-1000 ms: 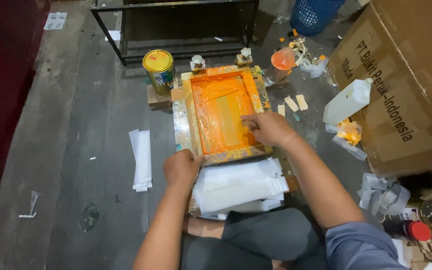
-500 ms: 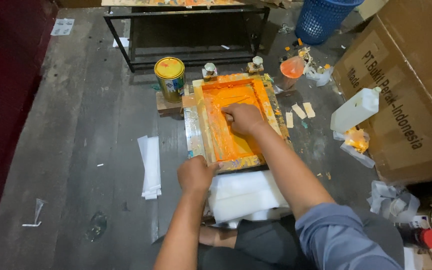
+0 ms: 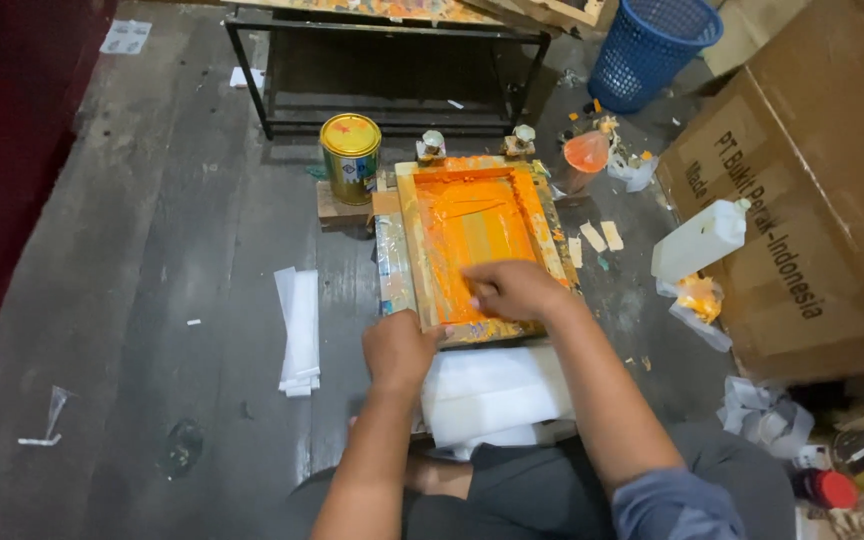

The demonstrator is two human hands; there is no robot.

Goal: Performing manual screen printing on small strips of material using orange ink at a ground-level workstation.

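Left hand [image 3: 399,350] is closed over the near corner of the orange-inked screen frame [image 3: 407,245] on the floor, right hand [image 3: 515,290] fisted on an unidentifiable tool inside it, paint can [image 3: 350,157] beyond.

One orange-inked screen frame [image 3: 472,240] under the hands, one yellow paint can [image 3: 350,157] beyond them. One blue basket [image 3: 652,45], one white jug [image 3: 697,240], two cardboard boxes [image 3: 812,200] off to their right.
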